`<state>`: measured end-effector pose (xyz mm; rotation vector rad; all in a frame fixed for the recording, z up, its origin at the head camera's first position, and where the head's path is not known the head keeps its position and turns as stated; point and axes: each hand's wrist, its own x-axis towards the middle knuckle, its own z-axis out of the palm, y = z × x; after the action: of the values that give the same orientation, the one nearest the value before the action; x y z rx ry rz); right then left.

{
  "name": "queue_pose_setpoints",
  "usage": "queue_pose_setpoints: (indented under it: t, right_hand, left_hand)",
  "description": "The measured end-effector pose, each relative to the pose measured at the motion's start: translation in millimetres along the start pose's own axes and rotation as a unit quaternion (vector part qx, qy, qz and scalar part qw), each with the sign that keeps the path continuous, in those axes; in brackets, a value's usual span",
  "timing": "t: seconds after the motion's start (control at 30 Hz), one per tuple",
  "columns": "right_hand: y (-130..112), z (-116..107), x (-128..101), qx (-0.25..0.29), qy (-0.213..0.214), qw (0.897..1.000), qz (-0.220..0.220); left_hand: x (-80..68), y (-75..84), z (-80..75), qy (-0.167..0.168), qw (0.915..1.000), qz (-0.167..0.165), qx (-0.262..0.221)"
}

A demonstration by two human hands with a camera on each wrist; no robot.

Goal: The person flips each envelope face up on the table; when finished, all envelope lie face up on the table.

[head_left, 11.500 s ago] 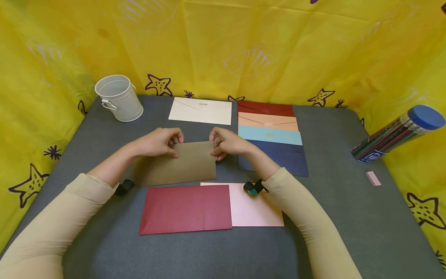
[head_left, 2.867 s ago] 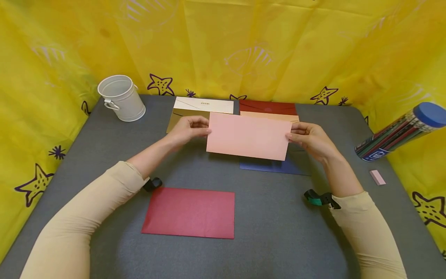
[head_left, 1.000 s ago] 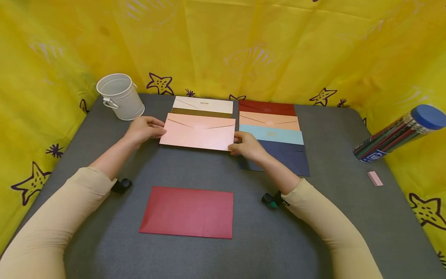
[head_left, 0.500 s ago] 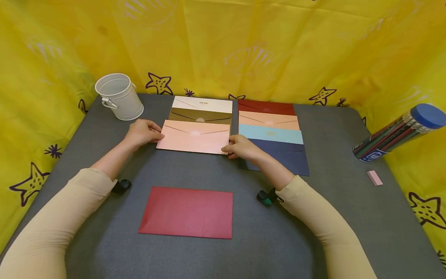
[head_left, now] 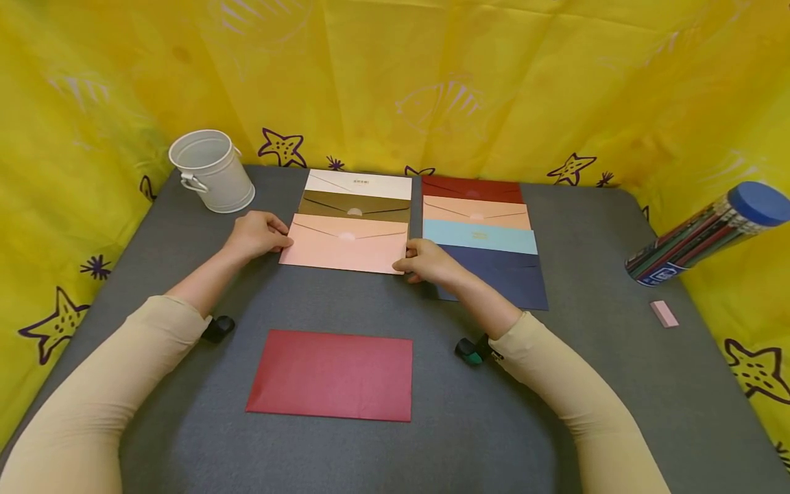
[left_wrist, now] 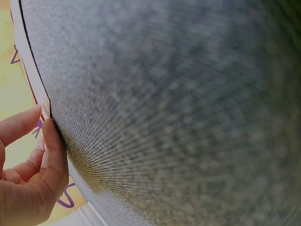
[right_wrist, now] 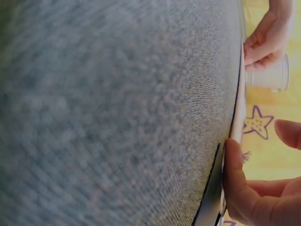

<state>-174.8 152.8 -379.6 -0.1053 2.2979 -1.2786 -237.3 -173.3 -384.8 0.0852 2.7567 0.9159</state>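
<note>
In the head view, a pink envelope [head_left: 342, 252] lies flap side up, overlapping the lower part of a brown envelope [head_left: 333, 204]. A white envelope [head_left: 339, 182] shows behind them. My left hand [head_left: 253, 235] pinches the pink envelope's left edge between thumb and finger, low over the table. At its right edge is my right hand [head_left: 431, 262]; the right wrist view shows a fingertip [right_wrist: 231, 153] against the edge, with the thumb raised apart from it. Nearer the front lies a dark red envelope [head_left: 330, 375], plain side up, apart from both hands.
Right of the pink one, overlapping envelopes form a column: red [head_left: 472, 190], peach [head_left: 475, 213], light blue [head_left: 481, 237] and navy [head_left: 500, 274]. A white bucket [head_left: 212, 171] stands back left. A pencil tube [head_left: 697, 237] and pink eraser [head_left: 664, 314] are at right on the grey table [head_left: 494, 439].
The brown envelope went below the white one. The pink envelope was lifted from the front, turned flap side up and laid over the brown one. Lately it shifted slightly; my right thumb is now raised.
</note>
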Motion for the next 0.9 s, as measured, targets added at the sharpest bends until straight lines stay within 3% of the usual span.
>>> queue_pose_setpoints:
  t: [0.13, 0.23, 0.33, 0.4, 0.5, 0.6, 0.7, 0.8, 0.9]
  right_hand:
    - [2.1, -0.3, -5.2, -0.017, 0.013, 1.0, -0.003]
    - [4.0, 0.7, -11.9, -0.031, 0.013, 0.999, -0.016]
    - [7.5, 2.9, -18.9, -0.054, -0.014, 0.998, -0.041]
    - [10.0, 4.8, -24.1, -0.077, -0.041, 0.994, -0.065]
    - [13.8, 7.1, -31.9, -0.119, -0.08, 0.985, -0.096]
    - [15.5, 9.5, -40.1, -0.155, -0.114, 0.974, -0.119]
    - [16.5, 13.4, -47.6, -0.19, -0.137, 0.962, -0.137]
    - [16.9, 18.8, -53.8, -0.231, -0.148, 0.949, -0.156]
    - [17.4, 23.7, -57.4, -0.278, -0.152, 0.932, -0.177]
  left_hand:
    - [-1.4, 2.2, 5.1, 0.024, 0.9987, 0.039, 0.023]
    - [-4.1, 9.5, 12.4, 0.042, 0.9943, 0.094, 0.028]
    - [-8.6, 22.4, 23.2, 0.03, 0.9875, 0.153, 0.021]
    - [-14.0, 33.5, 32.1, 0.0, 0.9811, 0.193, 0.016]
    - [-27.0, 50.4, 46.4, -0.075, 0.9654, 0.25, 0.008]
    - [-43.1, 64.2, 60.4, -0.169, 0.94, 0.297, 0.006]
    - [-58.4, 74.9, 72.0, -0.244, 0.9146, 0.322, 0.023]
    - [-68.1, 83.3, 82.0, -0.279, 0.8973, 0.337, 0.057]
    - [-71.9, 89.3, 89.1, -0.288, 0.8868, 0.347, 0.102]
